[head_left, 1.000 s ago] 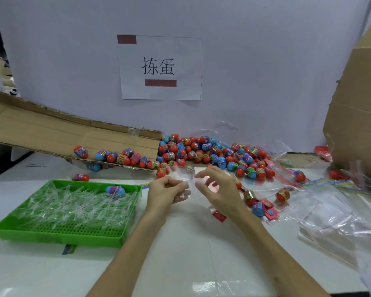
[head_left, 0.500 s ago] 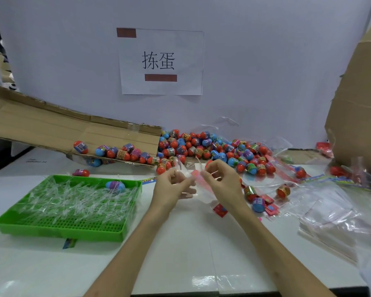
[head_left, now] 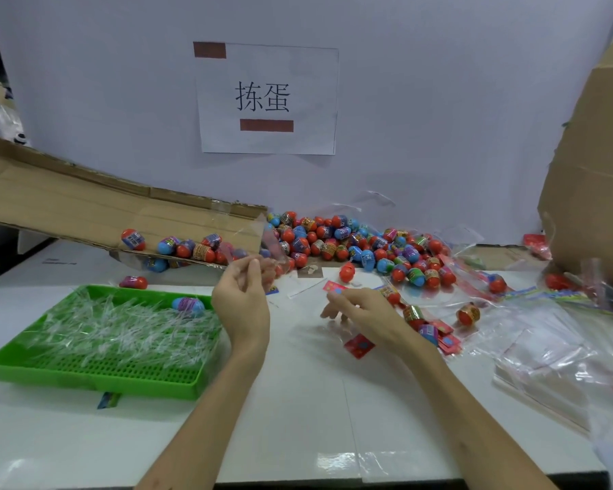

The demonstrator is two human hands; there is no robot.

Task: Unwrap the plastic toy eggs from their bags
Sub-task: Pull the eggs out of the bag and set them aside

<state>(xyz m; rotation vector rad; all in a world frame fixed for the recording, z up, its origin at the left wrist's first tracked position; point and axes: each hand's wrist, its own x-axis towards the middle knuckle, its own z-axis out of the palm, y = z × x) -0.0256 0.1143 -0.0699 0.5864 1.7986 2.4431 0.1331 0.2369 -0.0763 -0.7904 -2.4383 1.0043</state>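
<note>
My left hand (head_left: pixel 243 295) is raised with its fingertips pinching an empty clear plastic bag (head_left: pixel 268 244), which hangs blurred in front of the egg pile. My right hand (head_left: pixel 356 309) hovers low over the white table, fingers loosely spread toward the left and holding nothing that I can make out. A small red card (head_left: pixel 334 286) lies right at its thumb. Just beyond it a bare red egg (head_left: pixel 347 272) rests on the table. A large pile of red and blue toy eggs (head_left: pixel 354 245) lies against the back wall.
A green tray (head_left: pixel 85 374) full of clear wrappers, with one blue egg (head_left: pixel 188 305) on top, stands at the left. A tilted cardboard flap (head_left: pixel 85 210) holds more eggs. Bagged eggs, red cards and loose clear bags (head_left: pixel 552 348) cover the right side beside a cardboard box (head_left: pixel 595 178).
My hands have parted: the left keeps the clear bag and lifts it toward the left, the right dropped toward the table. A red egg and a red card now lie out of the bag.
</note>
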